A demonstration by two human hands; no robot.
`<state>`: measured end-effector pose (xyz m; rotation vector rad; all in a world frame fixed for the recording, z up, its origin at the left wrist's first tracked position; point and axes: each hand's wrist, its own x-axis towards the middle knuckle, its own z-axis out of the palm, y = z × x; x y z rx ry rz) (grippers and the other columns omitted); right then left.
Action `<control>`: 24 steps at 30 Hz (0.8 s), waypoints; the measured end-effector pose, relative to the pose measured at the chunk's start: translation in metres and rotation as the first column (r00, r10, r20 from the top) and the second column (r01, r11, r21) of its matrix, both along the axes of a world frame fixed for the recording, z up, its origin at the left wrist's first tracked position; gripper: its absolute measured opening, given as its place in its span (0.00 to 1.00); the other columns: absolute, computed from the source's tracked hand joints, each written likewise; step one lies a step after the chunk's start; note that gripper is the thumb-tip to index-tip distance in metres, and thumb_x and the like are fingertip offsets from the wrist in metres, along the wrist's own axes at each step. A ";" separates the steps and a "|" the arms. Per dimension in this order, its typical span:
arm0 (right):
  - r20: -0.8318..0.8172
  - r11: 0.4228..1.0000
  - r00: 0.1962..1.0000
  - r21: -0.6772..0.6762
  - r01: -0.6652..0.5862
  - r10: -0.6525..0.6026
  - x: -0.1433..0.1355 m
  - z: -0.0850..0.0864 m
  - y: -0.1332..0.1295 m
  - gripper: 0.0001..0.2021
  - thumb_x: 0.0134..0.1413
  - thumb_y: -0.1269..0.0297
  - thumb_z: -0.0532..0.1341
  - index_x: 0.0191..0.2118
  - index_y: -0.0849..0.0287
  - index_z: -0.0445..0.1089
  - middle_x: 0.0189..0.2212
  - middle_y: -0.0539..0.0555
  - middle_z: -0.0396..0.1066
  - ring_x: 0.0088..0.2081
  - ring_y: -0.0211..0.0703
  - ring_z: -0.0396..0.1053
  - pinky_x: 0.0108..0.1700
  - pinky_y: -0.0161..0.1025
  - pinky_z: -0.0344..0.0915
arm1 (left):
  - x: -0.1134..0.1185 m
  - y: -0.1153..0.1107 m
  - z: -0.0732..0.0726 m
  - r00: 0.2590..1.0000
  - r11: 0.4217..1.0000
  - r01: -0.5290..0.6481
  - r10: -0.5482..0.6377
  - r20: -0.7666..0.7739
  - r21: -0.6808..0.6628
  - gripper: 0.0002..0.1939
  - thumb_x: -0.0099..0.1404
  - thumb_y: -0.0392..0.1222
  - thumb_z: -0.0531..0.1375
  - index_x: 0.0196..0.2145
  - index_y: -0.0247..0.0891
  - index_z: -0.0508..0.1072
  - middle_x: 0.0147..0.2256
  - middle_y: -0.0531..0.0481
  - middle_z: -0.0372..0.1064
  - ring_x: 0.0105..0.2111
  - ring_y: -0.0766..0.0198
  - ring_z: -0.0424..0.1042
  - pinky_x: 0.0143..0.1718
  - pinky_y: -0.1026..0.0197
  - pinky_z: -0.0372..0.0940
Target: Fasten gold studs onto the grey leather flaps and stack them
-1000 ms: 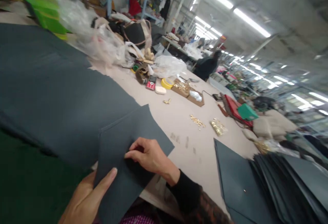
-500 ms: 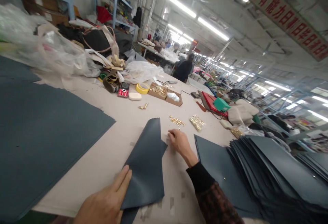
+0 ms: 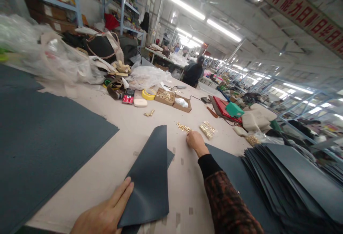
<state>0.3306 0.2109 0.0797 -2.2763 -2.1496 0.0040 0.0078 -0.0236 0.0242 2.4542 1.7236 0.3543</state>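
A folded dark blue-grey leather-like sheet (image 3: 151, 177) lies in front of me, its upper layer bent over and tapering toward the far end. My left hand (image 3: 104, 205) grips the sheet's left edge, fingers together on top and the thumb out of sight. Farther off, my right hand (image 3: 196, 142) is at the near end of a scatter of small gold metal pieces (image 3: 183, 127). Its fingers are curled closed, and whatever is between the fingertips is hidden. Just beyond that hand sits a clear bag of gold pieces (image 3: 207, 129).
Large dark sheets (image 3: 53, 137) cover the table's left side. A stack of cut panels (image 3: 292, 177) stands at the right, under my forearm's outer side. Farther back are a phone (image 3: 128, 96), yellow tape (image 3: 148, 94), and a cardboard box of gold parts (image 3: 164, 96).
My right hand has moved away from the folded sheet, forward and right, to the scattered gold pieces. My left hand and the folded sheet have shifted slightly left and toward me.
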 end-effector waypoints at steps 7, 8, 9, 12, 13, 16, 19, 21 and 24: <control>-0.285 0.997 0.958 0.061 0.047 -0.028 0.000 0.010 -0.003 0.10 0.55 0.71 0.55 0.30 0.67 0.73 0.32 0.68 0.75 0.41 0.53 0.72 0.46 0.43 0.64 | 0.002 0.004 0.020 0.999 0.992 0.035 -0.037 -0.011 -0.120 0.42 0.47 0.23 0.49 0.62 0.32 0.62 0.63 0.41 0.56 0.55 0.54 0.70 0.52 0.57 0.70; -0.353 0.998 0.936 0.053 0.037 -0.016 0.000 0.013 -0.006 0.12 0.55 0.68 0.55 0.26 0.65 0.72 0.28 0.64 0.74 0.37 0.51 0.73 0.43 0.42 0.65 | 0.003 0.005 0.025 0.999 0.989 0.034 -0.037 -0.016 -0.146 0.42 0.47 0.23 0.49 0.62 0.32 0.61 0.64 0.40 0.55 0.55 0.55 0.70 0.53 0.57 0.69; -0.427 0.999 0.904 0.042 0.024 -0.004 0.000 0.016 -0.010 0.13 0.55 0.64 0.55 0.24 0.64 0.70 0.24 0.60 0.72 0.34 0.49 0.72 0.41 0.42 0.66 | 0.004 0.005 0.030 0.999 0.985 0.036 -0.039 -0.018 -0.171 0.42 0.47 0.23 0.49 0.63 0.32 0.60 0.64 0.39 0.54 0.55 0.55 0.69 0.53 0.56 0.68; -0.642 1.000 0.766 0.016 -0.026 0.030 -0.007 0.025 -0.027 0.19 0.56 0.49 0.55 0.26 0.61 0.67 0.22 0.54 0.68 0.27 0.42 0.69 0.35 0.40 0.69 | 0.005 0.005 0.038 0.999 0.974 0.045 -0.048 -0.006 -0.220 0.41 0.49 0.24 0.48 0.64 0.30 0.58 0.65 0.37 0.52 0.55 0.55 0.70 0.54 0.55 0.67; -0.694 0.999 0.719 0.010 -0.047 0.040 -0.011 0.028 -0.035 0.22 0.54 0.44 0.55 0.27 0.61 0.67 0.23 0.53 0.67 0.26 0.41 0.68 0.34 0.40 0.70 | 0.005 0.004 0.039 0.999 0.972 0.048 -0.049 0.001 -0.228 0.41 0.50 0.24 0.48 0.64 0.30 0.58 0.65 0.36 0.52 0.54 0.55 0.71 0.54 0.54 0.68; -0.849 0.993 0.528 -0.033 -0.110 0.031 -0.034 0.037 -0.061 0.24 0.45 0.40 0.64 0.31 0.61 0.69 0.25 0.50 0.67 0.27 0.39 0.68 0.34 0.40 0.71 | 0.005 0.004 0.039 0.997 0.971 0.070 -0.063 0.039 -0.228 0.41 0.50 0.24 0.48 0.64 0.29 0.57 0.65 0.34 0.52 0.51 0.55 0.73 0.51 0.52 0.70; -0.937 0.974 0.347 -0.110 -0.199 -0.035 -0.070 0.045 -0.090 0.22 0.41 0.48 0.71 0.35 0.62 0.72 0.24 0.50 0.70 0.26 0.39 0.69 0.34 0.40 0.72 | 0.003 0.003 0.039 0.993 0.979 0.091 -0.074 0.094 -0.182 0.39 0.51 0.25 0.48 0.63 0.29 0.57 0.64 0.32 0.55 0.48 0.54 0.74 0.48 0.51 0.72; -0.938 0.947 0.344 -0.157 -0.280 -0.054 -0.098 0.045 -0.109 0.20 0.43 0.50 0.71 0.36 0.62 0.74 0.24 0.51 0.71 0.26 0.39 0.70 0.33 0.39 0.71 | 0.002 0.002 0.040 0.989 0.986 0.096 -0.079 0.126 -0.134 0.36 0.54 0.26 0.49 0.62 0.28 0.59 0.61 0.32 0.59 0.47 0.53 0.74 0.46 0.51 0.73; -0.902 0.884 0.432 -0.199 -0.424 0.004 -0.135 0.037 -0.131 0.15 0.49 0.53 0.68 0.35 0.61 0.74 0.23 0.51 0.72 0.25 0.39 0.70 0.31 0.38 0.69 | -0.001 0.000 0.039 0.984 0.991 0.109 -0.097 0.150 -0.077 0.27 0.59 0.29 0.50 0.57 0.28 0.63 0.54 0.33 0.67 0.42 0.53 0.75 0.40 0.53 0.74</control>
